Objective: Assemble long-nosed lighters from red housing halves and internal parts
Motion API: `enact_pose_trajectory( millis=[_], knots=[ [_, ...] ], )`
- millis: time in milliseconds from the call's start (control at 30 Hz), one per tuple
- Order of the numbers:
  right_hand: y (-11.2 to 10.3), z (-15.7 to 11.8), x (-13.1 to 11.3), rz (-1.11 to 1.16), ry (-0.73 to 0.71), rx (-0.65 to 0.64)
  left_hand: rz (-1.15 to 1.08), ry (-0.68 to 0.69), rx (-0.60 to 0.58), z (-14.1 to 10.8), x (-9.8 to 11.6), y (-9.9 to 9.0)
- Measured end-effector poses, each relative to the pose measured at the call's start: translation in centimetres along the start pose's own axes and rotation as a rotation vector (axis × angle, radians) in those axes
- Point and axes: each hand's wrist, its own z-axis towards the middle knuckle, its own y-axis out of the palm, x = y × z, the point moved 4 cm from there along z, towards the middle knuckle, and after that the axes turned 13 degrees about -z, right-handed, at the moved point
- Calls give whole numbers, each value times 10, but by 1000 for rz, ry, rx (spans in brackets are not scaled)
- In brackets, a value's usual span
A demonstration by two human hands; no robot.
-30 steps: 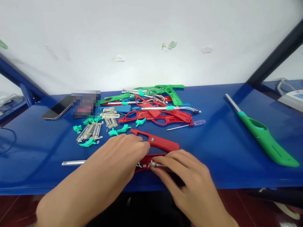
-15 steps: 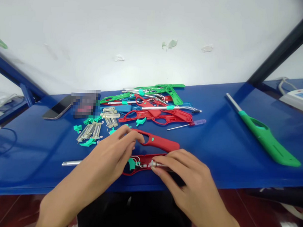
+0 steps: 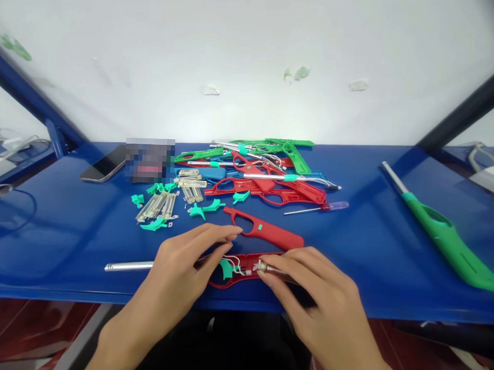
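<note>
Left: post (image 3: 21, 85) at table edge; phone (image 3: 105, 164) just inside it. Blue surface of table (image 3: 63, 232) runs from there to the tube (image 3: 128, 266), near the front edge. Beyond the left hand: tanks (image 3: 159, 206) and teal pieces (image 3: 197, 211). Centre rear, short of the wall (image 3: 249, 109): pile (image 3: 259, 182), screwdriver (image 3: 335, 206) at its right end. Widest stretch of blue surface: screwdriver to green lighter (image 3: 455, 249), near the right side.

Open red shell (image 3: 250, 259) lies between the hands, close to the front edge; loose red half (image 3: 283, 236) just beyond. Left hand (image 3: 188, 253): over the shell's left part, fingers bent, thumb near fingertips; grip cannot be told. Trigger (image 3: 227, 269) and wires (image 3: 237, 262) exposed in shell. Right hand (image 3: 322, 282): thumb and forefinger closed on fitting (image 3: 264, 266) at the shell's right part.
</note>
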Motion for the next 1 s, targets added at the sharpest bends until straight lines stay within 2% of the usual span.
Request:
enact_pose_trajectory(
  millis=[100,267,500,633,1000],
  knots=[
    [-1,2,-2,-27,-3,22,-33,39,-1,-3,1,2],
    [-7,12,-9,-89,46,139,-43,59,28,-9,-4,2],
    [7,20,-14,3,89,52,-34,138,26,-11,-1,1],
    [10,18,-12,-14,102,65,-37,160,29,-11,1,1],
    [9,18,-13,-14,102,93,50,82,-31,-18,-3,4]
  ],
)
